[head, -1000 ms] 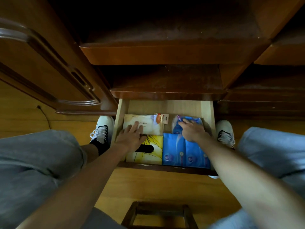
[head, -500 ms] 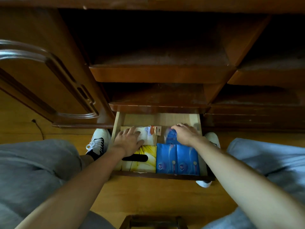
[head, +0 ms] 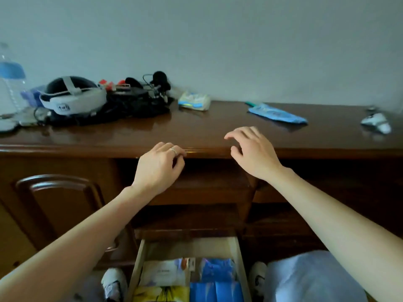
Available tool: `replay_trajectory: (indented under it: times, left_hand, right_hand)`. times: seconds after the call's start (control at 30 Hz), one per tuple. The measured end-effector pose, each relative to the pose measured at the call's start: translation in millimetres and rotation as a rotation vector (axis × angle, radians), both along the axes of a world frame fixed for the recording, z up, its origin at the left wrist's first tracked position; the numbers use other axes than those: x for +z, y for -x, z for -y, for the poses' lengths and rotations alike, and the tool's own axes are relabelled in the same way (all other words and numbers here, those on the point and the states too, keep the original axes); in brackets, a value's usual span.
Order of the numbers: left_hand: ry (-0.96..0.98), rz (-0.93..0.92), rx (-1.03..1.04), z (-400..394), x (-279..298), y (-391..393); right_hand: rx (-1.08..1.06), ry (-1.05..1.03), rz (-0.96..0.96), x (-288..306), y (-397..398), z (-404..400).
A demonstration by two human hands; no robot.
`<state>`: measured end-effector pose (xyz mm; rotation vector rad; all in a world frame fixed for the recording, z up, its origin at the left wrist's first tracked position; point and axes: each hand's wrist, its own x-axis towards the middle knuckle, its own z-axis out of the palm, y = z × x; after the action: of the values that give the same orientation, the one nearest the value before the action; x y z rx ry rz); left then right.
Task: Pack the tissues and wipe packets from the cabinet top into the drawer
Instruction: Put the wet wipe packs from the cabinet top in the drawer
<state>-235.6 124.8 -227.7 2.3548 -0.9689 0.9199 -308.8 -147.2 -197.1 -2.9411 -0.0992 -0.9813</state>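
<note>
Two packets lie on the dark wooden cabinet top (head: pixel 209 129): a white, green and blue tissue packet (head: pixel 194 100) near the wall and a flat blue wipe packet (head: pixel 277 113) to the right. My left hand (head: pixel 158 167) hovers at the cabinet's front edge, fingers loosely curled, holding nothing. My right hand (head: pixel 250 151) is raised over the edge with fingers spread and empty, short of the blue packet. Below, the drawer (head: pixel 237 258) stands pulled out with white, yellow and blue packets inside.
At the back left sit a white and black headset (head: pixel 72 98), a tangle of black cables and gear (head: pixel 139 101) and a water bottle (head: pixel 11 83). A white controller (head: pixel 376 123) lies at the far right. My knees and shoes flank the drawer.
Both hands have left the drawer's packets and risen to the cabinet's front edge. My view has tilted up from the drawer to the cabinet top and wall.
</note>
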Motion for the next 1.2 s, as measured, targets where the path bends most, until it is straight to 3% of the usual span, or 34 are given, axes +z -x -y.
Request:
replay_trajectory:
  times: [0.13, 0.37, 0.53, 0.77, 0.87, 1.0, 1.2]
  left_hand:
    - [-0.064, -0.098, 0.069, 23.1, 36.9, -39.7]
    - [-0.203, -0.276, 0.078, 84.0, 57.5, -124.6]
    - [-0.256, -0.359, 0.126, 119.9, 57.9, -172.6]
    - [-0.353, -0.418, 0.156, 207.4, 47.2, -254.0]
    - [-0.364, -0.549, 0.212, 222.9, 35.7, -276.6]
    - [-0.35, -0.442, 0.284, 225.3, 33.8, -278.0]
    - [-0.269, -0.243, 0.081, 198.2, 40.0, -219.1]
  right_hand:
    - [-0.187, -0.091, -0.413, 12.5, -26.4, 23.9]
    - [-0.17, 0.072, -0.176, 18.1, -63.9, 54.6]
    - [-0.183, 0.027, -0.234, 30.6, -104.3, 72.5]
    - [-0.788, -0.088, -0.455, 19.8, -177.6, 176.0]
    - [-0.826, -0.203, -0.548, 14.5, -193.3, 200.5]
    - [-0.772, -0.184, -0.545, 14.0, -195.2, 198.9]
    - [-0.609, -0.152, -0.51, 19.0, -152.8, 163.0]
